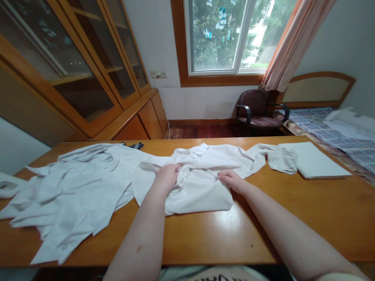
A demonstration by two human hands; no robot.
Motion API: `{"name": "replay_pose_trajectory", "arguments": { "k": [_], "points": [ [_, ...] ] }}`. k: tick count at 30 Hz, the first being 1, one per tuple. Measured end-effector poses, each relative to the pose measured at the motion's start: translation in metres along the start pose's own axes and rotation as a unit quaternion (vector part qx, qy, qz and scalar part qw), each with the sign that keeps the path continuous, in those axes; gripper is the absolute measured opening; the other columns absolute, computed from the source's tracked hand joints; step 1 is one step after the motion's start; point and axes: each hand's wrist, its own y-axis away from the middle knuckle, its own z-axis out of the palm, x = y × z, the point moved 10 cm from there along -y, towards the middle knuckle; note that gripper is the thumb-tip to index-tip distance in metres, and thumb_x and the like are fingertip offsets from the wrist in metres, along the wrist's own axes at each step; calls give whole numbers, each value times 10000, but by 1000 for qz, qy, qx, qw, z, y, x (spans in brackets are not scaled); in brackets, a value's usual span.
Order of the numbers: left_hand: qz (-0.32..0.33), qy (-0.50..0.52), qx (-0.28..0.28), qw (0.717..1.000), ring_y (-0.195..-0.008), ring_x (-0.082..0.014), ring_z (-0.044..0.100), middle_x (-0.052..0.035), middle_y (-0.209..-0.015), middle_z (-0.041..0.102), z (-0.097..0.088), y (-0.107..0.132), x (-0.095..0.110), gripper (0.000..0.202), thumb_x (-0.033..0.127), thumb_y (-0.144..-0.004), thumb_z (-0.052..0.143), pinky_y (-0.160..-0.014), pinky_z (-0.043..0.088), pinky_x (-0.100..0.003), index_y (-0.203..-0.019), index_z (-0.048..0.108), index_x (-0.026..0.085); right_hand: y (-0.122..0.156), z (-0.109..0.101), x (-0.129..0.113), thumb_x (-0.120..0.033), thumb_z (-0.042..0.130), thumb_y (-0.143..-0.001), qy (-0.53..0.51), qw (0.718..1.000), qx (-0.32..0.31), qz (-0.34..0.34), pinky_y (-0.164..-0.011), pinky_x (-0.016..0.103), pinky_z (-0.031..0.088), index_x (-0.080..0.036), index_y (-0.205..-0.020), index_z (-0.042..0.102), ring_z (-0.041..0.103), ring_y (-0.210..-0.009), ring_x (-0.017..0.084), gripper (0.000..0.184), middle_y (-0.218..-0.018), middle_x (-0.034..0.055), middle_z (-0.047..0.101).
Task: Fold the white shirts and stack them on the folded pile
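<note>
A white shirt (199, 195) lies spread and partly rumpled on the wooden table in front of me, its collar toward the far edge and one sleeve stretched to the right. My left hand (169, 174) is on the shirt's left part, fingers closed on bunched cloth near the middle. At the shirt's right side, my right hand (231, 180) pinches the fabric edge. To the left, a loose heap of white shirts (79, 187) touches the left part of this shirt.
A folded white stack (319, 160) lies at the table's (293, 218) right. Something black-and-white striped (136, 146) sticks out behind the heap, and a white object (10, 185) stands far left. Beyond are a glass-door cabinet (137, 117), a chair (254, 109) and a bed (336, 121).
</note>
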Motion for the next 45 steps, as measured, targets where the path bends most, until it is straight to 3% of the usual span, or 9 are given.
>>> {"name": "replay_pose_trajectory", "arguments": {
  "k": [5,11,16,18,23,28,32,38,45],
  "points": [
    [-51,12,45,998,-910,-247,594,-82,-1002,649,-17,2,-18,375,269,-855,421,-778,424,-324,-1161,631,319,6,-24,-1,-519,577,-706,171,984,49,29,-465,217,200,-192,-501,337,253,-482,66,454,-487,-75,253],
    [-101,2,166,981,-919,-248,553,-95,-979,614,-53,13,-32,326,214,-833,433,-817,419,-338,-1059,667,232,16,-62,-4,-395,507,-773,405,903,113,91,-497,234,282,-183,-543,512,428,-486,112,313,-459,-29,460],
    [-86,40,283,955,-1031,-259,519,-100,-1086,601,-77,31,-18,346,169,-841,382,-928,388,-374,-1068,643,178,24,-43,-55,-311,524,-810,535,829,159,-41,-819,334,375,-169,-862,655,565,-904,233,199,-904,102,666],
    [10,72,273,959,-1090,-229,506,-83,-1131,601,-77,33,7,378,157,-851,344,-993,352,-358,-1099,628,185,27,-11,-65,-380,535,-826,504,852,87,-110,-941,376,335,-191,-1075,627,525,-1061,251,325,-1119,110,630],
    [269,107,58,955,-1058,-195,552,-20,-1114,646,-33,38,77,328,319,-865,428,-956,394,-328,-1114,633,258,32,61,-46,-537,713,-633,423,885,-120,-150,-1049,459,257,-269,-1348,452,356,-1285,320,808,-1444,106,370],
    [210,45,8,977,-1009,-223,576,-39,-1057,666,-1,23,70,241,347,-777,576,-924,404,-354,-960,679,229,24,74,-38,-306,584,-814,390,898,-119,-164,-1049,473,245,-269,-989,686,429,-1241,274,206,-1257,52,583],
    [176,8,5,984,-1023,-224,573,-42,-1037,671,7,15,61,153,244,-763,560,-949,374,-356,-844,690,238,22,68,-42,-263,482,-868,311,933,-114,-140,-973,386,355,-213,-988,650,586,-997,211,212,-1014,74,674],
    [127,-9,13,992,-1009,-218,576,-1,-1033,681,-1,8,46,262,169,-731,555,-909,379,-352,-921,694,283,14,32,-24,-403,473,-864,138,989,-57,-24,-799,309,429,-186,-900,592,557,-841,182,250,-892,32,623],
    [38,10,54,998,-1007,-233,571,-15,-1045,685,-8,4,8,353,146,-795,457,-974,316,-410,-983,704,313,18,24,-16,-472,592,-742,-81,994,-65,38,-689,263,407,-192,-801,555,505,-694,140,288,-734,-9,552]
  ]
}}
